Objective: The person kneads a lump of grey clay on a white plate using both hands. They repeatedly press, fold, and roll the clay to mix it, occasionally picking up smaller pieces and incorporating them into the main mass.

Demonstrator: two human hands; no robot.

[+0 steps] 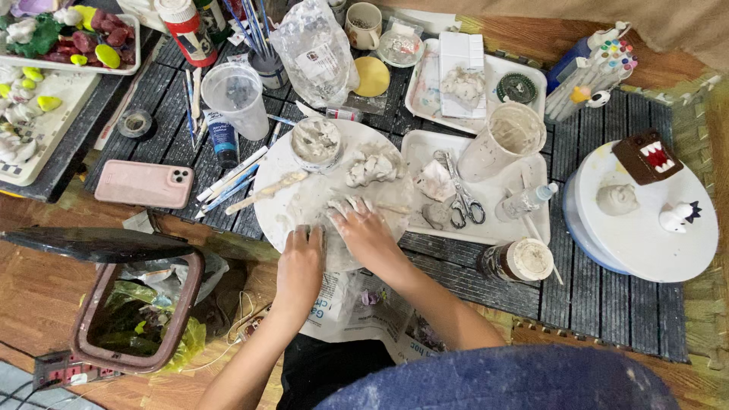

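Overhead view of a clay-modelling workspace on a dark slatted table (607,288). Both hands rest on a round white work board (304,201) smeared with grey clay. The left hand (301,262) lies palm-down at the board's near edge, fingers curled against the surface; whether it grips anything beneath cannot be told. The right hand (367,231) is spread flat, fingers extended — pressing on a thin patch of wet clay (343,206) rather than closing round it. On the same board: a small tub of clay slip (316,142) at the far side, a lump of torn clay (372,165) just right of it, and a clay-coated wooden modelling tool (266,191) lying slantwise to the left.

To the right of the board, a white rectangular tray (425,148) holds scissors (460,199), a clay-smeared cup (504,140) and a small spray bottle (526,200). A jar with a clay-streaked lid (520,260) stands near the tray's front corner. Further right, a white turntable (645,235) carries a grey clay head (616,199), a brown toothed figure (647,156) and a small white figure (676,216).

Left of the board — a pink phone (144,184), a blue tube (222,138) and an upturned clear plastic cup (237,97). An open waste bin (137,311) stands on the wooden floor below.
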